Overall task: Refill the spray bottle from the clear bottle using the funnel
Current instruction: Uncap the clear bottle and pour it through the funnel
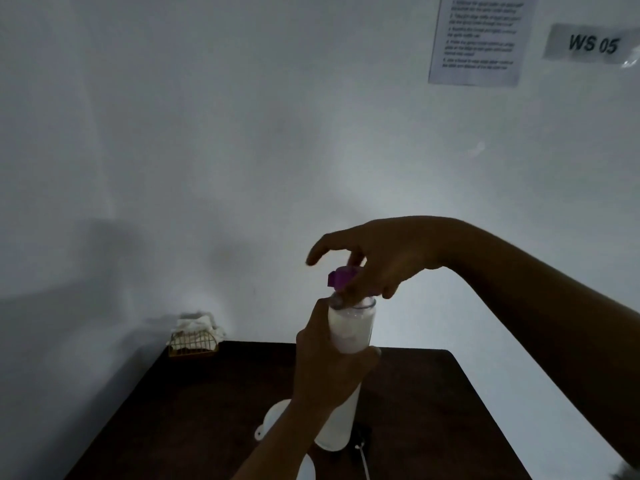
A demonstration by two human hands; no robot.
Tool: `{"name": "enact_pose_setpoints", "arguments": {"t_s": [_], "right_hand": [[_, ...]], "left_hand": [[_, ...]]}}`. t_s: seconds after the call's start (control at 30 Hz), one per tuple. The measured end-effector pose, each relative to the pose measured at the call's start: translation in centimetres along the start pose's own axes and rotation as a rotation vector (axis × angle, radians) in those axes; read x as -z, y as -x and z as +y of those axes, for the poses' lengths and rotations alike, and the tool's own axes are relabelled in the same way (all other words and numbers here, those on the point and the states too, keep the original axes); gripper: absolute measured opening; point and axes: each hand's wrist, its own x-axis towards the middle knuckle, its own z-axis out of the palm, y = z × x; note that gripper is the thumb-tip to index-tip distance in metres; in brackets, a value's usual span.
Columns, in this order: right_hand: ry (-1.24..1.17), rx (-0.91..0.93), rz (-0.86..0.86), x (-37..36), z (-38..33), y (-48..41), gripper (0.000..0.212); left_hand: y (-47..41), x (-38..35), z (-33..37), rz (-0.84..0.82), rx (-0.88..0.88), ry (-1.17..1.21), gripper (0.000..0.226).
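Observation:
A tall spray bottle (349, 330) with white liquid inside stands on the dark table (214, 403). My left hand (329, 372) is wrapped around its body. My right hand (377, 258) grips the purple spray head (341, 277) at the bottle's open neck, with the index finger stretched out. A white funnel (275, 419) lies on the table just left of the bottle, partly hidden by my left forearm. A pale rounded object (306, 471) shows at the bottom edge; I cannot tell whether it is the clear bottle.
A small wire basket (194, 346) holding a white cloth sits at the table's far left corner against the wall. A dark small item with a thin white cord (362, 441) lies right of the bottle's base. A printed sheet (479, 39) and a "WS 05" label (592, 43) hang on the wall.

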Motion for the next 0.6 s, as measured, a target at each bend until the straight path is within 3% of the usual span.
{"name": "enact_pose_setpoints", "arguments": {"t_s": [0.17, 0.33, 0.6], "right_hand": [[0.095, 0.012, 0.06, 0.0, 0.4, -0.2, 0.03], [0.042, 0.091, 0.026, 0.6, 1.1, 0.0, 0.041], [-0.374, 0.2, 0.15, -0.1, 4.0, 0.3, 0.047]], "left_hand": [[0.1, -0.1, 0.1, -0.014, 0.034, -0.02, 0.066], [0.1, -0.1, -0.1, -0.022, 0.011, -0.023, 0.063], [0.1, 0.2, -0.5, 0.009, -0.015, 0.041, 0.056]]}}
